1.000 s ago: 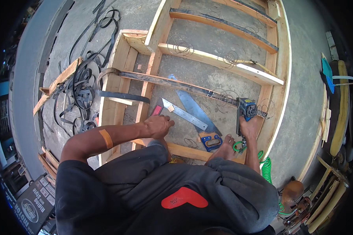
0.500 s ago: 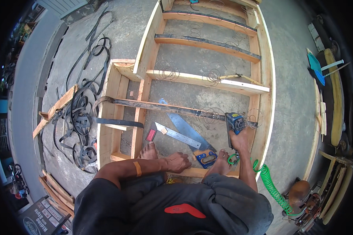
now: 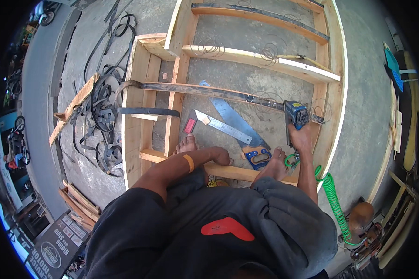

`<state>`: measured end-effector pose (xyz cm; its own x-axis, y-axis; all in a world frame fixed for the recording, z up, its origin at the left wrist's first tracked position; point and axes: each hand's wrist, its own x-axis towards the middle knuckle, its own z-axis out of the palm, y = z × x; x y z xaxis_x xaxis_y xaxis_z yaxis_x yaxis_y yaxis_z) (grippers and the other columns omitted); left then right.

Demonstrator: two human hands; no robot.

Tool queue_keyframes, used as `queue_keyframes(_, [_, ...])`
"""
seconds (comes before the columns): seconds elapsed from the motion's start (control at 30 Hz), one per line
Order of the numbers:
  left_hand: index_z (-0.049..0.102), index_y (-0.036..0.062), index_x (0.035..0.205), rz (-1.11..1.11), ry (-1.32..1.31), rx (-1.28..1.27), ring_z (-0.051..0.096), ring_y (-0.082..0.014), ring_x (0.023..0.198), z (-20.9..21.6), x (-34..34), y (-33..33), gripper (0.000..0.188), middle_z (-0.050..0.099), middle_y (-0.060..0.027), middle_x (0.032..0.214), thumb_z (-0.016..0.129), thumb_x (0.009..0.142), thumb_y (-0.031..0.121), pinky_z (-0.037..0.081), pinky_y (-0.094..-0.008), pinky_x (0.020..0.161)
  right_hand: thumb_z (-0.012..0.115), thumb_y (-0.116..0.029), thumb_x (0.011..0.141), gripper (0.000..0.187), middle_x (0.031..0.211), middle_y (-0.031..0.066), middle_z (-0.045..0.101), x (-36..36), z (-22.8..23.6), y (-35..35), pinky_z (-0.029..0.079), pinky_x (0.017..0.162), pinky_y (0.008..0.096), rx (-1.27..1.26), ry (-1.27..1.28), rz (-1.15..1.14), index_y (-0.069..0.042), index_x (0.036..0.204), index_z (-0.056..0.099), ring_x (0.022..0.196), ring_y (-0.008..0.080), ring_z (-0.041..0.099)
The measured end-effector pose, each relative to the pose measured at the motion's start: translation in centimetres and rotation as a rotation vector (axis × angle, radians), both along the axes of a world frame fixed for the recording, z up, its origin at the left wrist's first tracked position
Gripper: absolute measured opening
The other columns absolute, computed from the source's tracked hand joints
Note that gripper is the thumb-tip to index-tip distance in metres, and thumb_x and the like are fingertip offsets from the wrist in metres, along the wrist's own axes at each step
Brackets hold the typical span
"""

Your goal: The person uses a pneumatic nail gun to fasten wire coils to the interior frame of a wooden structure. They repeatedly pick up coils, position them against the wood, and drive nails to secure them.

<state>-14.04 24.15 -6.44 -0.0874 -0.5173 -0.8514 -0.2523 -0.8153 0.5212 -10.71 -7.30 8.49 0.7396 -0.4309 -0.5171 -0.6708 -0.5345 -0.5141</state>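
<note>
At the left, a grey roadway (image 3: 39,116) ran past the concrete floor, with a parked motorcycle (image 3: 17,149) along its far side. A stack of wooden strips (image 3: 81,202) lay at the lower left, just beside a dark lettered signboard (image 3: 51,251). Along the right rim, a blue dustpan (image 3: 392,67) with a white handle stood near a long yellow piece (image 3: 408,116), its kind unclear.

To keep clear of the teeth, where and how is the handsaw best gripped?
Probably take the handsaw by its blue-and-tan handle, from above and from the left: the looped grip sits at its near end, and the right foot crowds its right. The teeth face right, and the metal square overlaps the saw.
</note>
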Motion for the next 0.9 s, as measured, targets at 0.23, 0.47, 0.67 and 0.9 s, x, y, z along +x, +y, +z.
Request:
queue_keyframes(0.23, [0.071,0.0015,0.128,0.000,-0.059,-0.014,0.061,-0.0441,0.127,-0.7,-1.4,-1.7,0.069,0.066,-0.0231,0.136,0.050,0.099,0.060,0.045,-0.0473,0.110,0.069,-0.025,0.082,0.030,0.069,0.0106,0.067,0.1,-2.5,-1.2,0.050,0.062,0.0402,0.068,-0.094,-0.044,0.002,0.093,0.072,0.061,0.0214,0.064])
queue_keyframes(0.47, [0.075,0.0046,0.107,0.156,-0.443,-0.403,0.070,-0.0350,0.114,3.4,-2.7,-2.9,0.034,0.074,-0.0151,0.109,0.057,0.096,0.031,0.054,-0.0460,0.098,0.070,-0.025,0.081,0.029,0.067,0.0125,0.067,0.7,-1.7,-0.3,0.050,0.063,0.0414,0.036,-0.172,-0.031,0.004,0.086,0.072,0.063,0.0219,0.066])
queue_keyframes(0.67, [0.078,0.0090,0.104,-0.470,-0.119,-0.576,0.075,-0.0335,0.098,10.8,-3.3,-3.5,0.026,0.077,-0.0102,0.097,0.063,0.091,0.027,0.060,-0.0458,0.082,0.071,-0.023,0.082,0.028,0.070,0.0129,0.069,1.0,-0.4,-0.7,0.051,0.063,0.0412,0.060,-0.046,-0.052,0.004,0.088,0.072,0.064,0.0216,0.067])
queue_keyframes(0.9, [0.082,0.0102,0.098,-0.623,0.035,-0.623,0.076,-0.0307,0.098,8.7,-6.4,-5.1,0.025,0.077,-0.0125,0.104,0.069,0.087,0.028,0.060,-0.0439,0.083,0.072,-0.021,0.082,0.025,0.074,0.0161,0.072,1.7,0.5,0.5,0.053,0.063,0.0421,-0.049,0.052,-0.032,0.004,0.089,0.071,0.068,0.0264,0.073])
